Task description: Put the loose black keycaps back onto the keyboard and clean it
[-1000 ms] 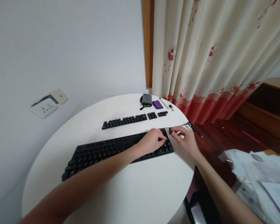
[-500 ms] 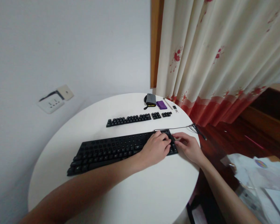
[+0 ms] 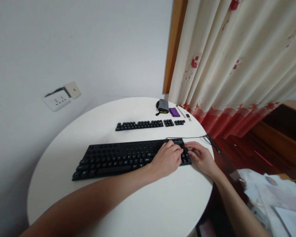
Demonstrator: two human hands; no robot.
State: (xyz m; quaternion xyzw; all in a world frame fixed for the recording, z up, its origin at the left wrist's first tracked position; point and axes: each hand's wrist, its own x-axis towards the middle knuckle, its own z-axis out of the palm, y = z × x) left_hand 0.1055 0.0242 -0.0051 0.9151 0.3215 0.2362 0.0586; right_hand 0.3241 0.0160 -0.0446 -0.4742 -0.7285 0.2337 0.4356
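Observation:
A black keyboard [image 3: 118, 158] lies across a round white table [image 3: 138, 204]. My left hand [image 3: 166, 158] rests on the keyboard's right end with its fingers curled down onto the keys. My right hand [image 3: 200, 157] sits at the keyboard's right edge, fingertips bent and pressed against the last keys. What, if anything, those fingers pinch is hidden. The keyboard's black cable [image 3: 202, 137] runs from its back edge off the table to the right. Behind the keyboard lies a row of loose black keycaps [image 3: 140, 125].
A grey pouch [image 3: 163, 106], a purple block [image 3: 174, 112] and small tools [image 3: 185, 115] lie at the table's far edge by a flowered curtain [image 3: 227, 72]. A wall socket [image 3: 56, 100] is at the left. Papers [image 3: 273, 194] lie at the lower right.
My right hand dropped from near the cable down to the keyboard's right edge. My left hand slid slightly toward me along the right-hand keys. The view shifted right.

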